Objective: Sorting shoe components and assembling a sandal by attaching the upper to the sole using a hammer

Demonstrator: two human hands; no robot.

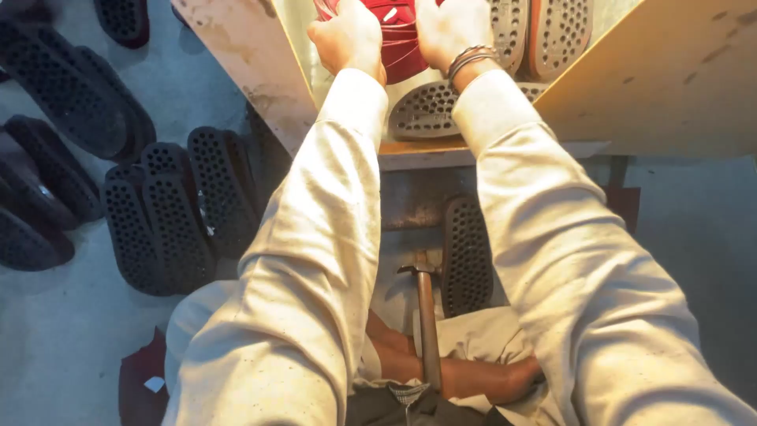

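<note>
Hammer (426,315) lies by your legs | your left hand (348,37) and right hand (451,30) both grip the red shoe upper (397,39) | soles (430,110) on desk (670,79)

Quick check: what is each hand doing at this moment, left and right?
Left hand: closed on the edge of the red piece on the workbench.
Right hand: closed on the same red piece, fingers out of sight.
</note>
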